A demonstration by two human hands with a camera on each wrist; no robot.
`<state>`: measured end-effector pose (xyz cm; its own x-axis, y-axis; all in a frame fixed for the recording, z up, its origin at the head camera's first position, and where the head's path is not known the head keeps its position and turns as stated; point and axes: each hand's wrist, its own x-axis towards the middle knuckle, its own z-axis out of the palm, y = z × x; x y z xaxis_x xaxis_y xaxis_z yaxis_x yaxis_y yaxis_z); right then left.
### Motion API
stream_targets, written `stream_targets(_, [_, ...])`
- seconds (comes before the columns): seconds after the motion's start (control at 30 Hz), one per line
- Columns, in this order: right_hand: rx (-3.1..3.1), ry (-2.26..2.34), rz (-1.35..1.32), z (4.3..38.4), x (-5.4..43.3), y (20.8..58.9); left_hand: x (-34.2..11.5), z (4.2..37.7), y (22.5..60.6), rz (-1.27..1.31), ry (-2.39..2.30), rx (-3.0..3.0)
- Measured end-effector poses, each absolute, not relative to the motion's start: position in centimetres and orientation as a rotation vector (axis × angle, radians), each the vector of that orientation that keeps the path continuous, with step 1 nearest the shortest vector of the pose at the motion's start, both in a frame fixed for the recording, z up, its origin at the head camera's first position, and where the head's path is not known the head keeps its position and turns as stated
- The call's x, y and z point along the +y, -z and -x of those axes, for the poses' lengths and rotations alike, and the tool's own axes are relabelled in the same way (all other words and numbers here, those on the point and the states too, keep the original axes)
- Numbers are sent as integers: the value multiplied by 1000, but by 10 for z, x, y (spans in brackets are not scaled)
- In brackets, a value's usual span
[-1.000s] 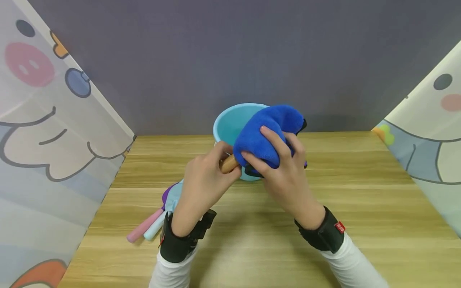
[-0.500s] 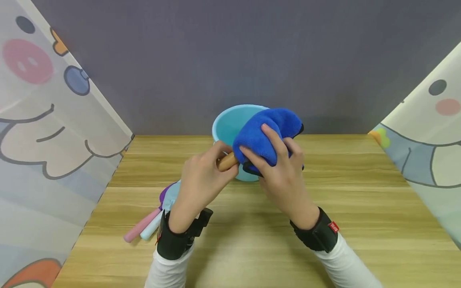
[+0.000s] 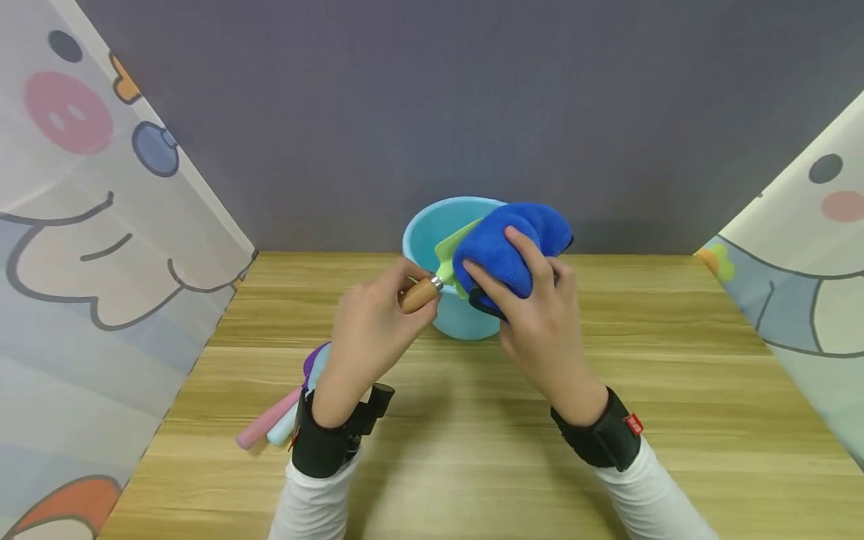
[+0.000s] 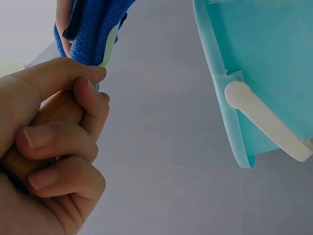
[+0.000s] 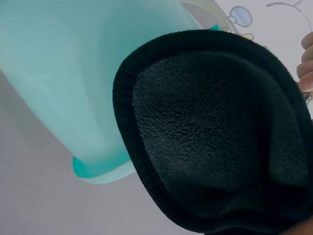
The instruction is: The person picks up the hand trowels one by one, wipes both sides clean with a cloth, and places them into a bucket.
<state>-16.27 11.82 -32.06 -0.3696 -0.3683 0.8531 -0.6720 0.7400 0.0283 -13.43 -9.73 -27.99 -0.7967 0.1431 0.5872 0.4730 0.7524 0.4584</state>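
Head view, centre: we now see a broad light-green blade (image 3: 448, 251), which the black-edged blue plush cloth (image 3: 493, 251) covered a moment ago; we judge that wiping proceeds toward its tip. The left hand (image 3: 374, 319) grips its brown wooden handle (image 3: 420, 295); the right hand (image 3: 543, 319) grips the cloth.

A staged tabletop set is suggested; the wood-grain table (image 3: 675, 375) is backed by a grey screen (image 3: 432, 97) and flanked by cartoon-printed sheets (image 3: 74, 217).

blue cloth (image 3: 494, 253), light-green blade (image 3: 447, 255)
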Motion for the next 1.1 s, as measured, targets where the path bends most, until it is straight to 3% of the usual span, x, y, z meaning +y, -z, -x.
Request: stream_targets(1.1, [-2051, -423, -677, 173, 128, 324, -98, 132, 278, 473, 766, -2422])
